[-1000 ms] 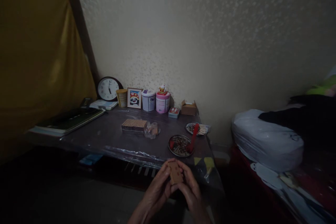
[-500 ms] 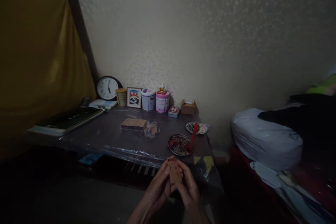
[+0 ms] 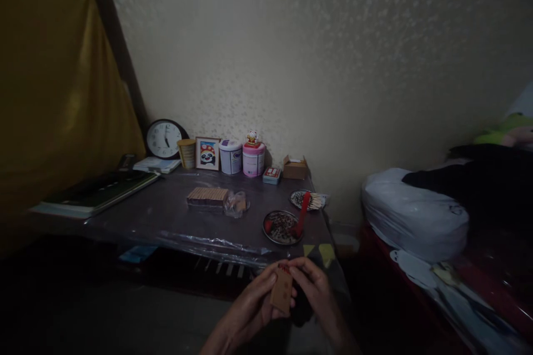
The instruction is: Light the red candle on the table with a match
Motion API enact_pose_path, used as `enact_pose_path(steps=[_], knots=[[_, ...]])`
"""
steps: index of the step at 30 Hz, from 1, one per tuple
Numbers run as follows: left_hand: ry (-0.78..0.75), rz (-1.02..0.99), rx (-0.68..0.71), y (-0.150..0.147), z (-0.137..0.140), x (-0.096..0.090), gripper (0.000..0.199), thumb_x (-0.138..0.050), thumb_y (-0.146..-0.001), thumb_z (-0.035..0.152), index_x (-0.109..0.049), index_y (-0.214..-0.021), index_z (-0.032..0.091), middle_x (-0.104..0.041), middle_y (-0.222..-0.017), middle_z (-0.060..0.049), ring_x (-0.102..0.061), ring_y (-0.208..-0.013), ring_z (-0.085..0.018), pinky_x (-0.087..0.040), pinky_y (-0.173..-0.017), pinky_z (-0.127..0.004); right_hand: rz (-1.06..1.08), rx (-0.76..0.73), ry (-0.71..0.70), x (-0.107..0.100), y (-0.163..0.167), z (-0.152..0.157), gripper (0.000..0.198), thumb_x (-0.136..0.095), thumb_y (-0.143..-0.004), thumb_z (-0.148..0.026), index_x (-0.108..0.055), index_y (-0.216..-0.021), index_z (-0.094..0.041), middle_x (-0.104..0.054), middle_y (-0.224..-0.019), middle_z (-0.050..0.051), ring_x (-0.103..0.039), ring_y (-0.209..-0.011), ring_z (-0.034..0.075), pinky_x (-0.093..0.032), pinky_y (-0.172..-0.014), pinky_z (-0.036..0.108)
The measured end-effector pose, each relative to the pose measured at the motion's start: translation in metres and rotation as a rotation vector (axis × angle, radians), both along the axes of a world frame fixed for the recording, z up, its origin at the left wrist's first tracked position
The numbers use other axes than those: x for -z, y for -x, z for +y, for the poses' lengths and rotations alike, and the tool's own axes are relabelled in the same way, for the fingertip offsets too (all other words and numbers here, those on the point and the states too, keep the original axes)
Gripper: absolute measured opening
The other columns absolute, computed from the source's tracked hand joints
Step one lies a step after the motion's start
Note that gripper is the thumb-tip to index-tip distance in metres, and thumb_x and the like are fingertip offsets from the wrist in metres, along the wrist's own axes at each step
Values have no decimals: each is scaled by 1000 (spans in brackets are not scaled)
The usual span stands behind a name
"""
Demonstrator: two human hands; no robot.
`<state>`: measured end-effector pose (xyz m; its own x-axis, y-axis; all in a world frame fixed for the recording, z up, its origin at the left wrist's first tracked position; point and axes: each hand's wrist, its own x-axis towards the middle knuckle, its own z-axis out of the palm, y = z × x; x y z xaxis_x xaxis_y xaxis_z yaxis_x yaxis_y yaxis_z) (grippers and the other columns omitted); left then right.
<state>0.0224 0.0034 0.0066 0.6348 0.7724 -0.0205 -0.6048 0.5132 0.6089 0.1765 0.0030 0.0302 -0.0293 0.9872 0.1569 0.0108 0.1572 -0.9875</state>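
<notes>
Within the left hand (image 3: 259, 298), a flat tan box (image 3: 280, 292) shows red tips (image 3: 283, 269).

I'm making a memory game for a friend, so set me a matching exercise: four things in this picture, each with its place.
Things
1. small box
2. picture frame
3. clock
4. figurine

Places
A. on top of the pink tub
B. left of the yellow cup
C. in the left hand, with the right hand at its upper end
D. between the cup and the white tub

Pairs: 1-C, 2-D, 3-B, 4-A
</notes>
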Motion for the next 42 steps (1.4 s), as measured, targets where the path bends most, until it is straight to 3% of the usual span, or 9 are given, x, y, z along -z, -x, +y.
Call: enact_pose_path(steps=[6,10,18,22,27,36,42], knots=[[1,44,24,1,-1,-1,36,-46,-90,31,-47,-124,21,-71,-88,-10,-67,-74,-15,-48,-63,-25,-54,77,9,-5,-2,0,33,-67,-70,-51,-67,-72,-17,-68,-70,2,-62,-67,17,-48,-63,26],[1,61,33,1,-1,0,38,-44,-90,31,-44,-127,21,-71,-87,-10,-67,-73,-15,-48,-61,-25,-124,93,-23,-1,-5,3,33,-64,-73,-50,-66,-73,-18,-68,-70,3,-63,-69,19,-49,-64,28],[49,78,33,3,2,3,41,-46,-88,31,-47,-126,18,-69,-91,-11,-64,-65,-15,-46,-58,-25,-475,30,-356,4,-13,1,22,-46,-90,-26,-67,-93,-24,-63,-91,3,-61,-88,15,-47,-78,24],[57,129,-38,1,1,2,34,-54,-82,27,-60,-114,16,-67,-91,-7,-62,-61,-14,-46,-54,-25,-584,-39,-346,6,-15,0,23,-45,-91,-21,-66,-98,-26,-61,-91,2,-60,-86,13,-46,-76,22],[103,197,-122,-1,0,-1,26,-56,-77,25,-67,-98,13,-68,-83,-6,-61,-61,-14,-48,-52,-24,-650,-46,-307,5,-14,0,18,-47,-89,-18,-65,-87,-23,-61,-85,1,-60,-82,13,-45,-74,22],[61,279,-119,-1,3,5,33,-52,-76,28,-67,-101,12,-68,-72,-5,-58,-49,-11,-43,-45,-20,-653,-55,-263,4,-15,-1,15,-50,-86,-17,-64,-84,-22,-61,-84,1,-60,-81,13,-44,-74,23],[50,316,-110,1,3,5,34,-54,-77,30,-66,-102,12,-68,-79,-6,-57,-54,-10,-43,-45,-17,-686,-75,-229,5,-19,1,12,-54,-83,-16,-60,-74,-20,-60,-77,0,-59,-75,13,-43,-70,23]])
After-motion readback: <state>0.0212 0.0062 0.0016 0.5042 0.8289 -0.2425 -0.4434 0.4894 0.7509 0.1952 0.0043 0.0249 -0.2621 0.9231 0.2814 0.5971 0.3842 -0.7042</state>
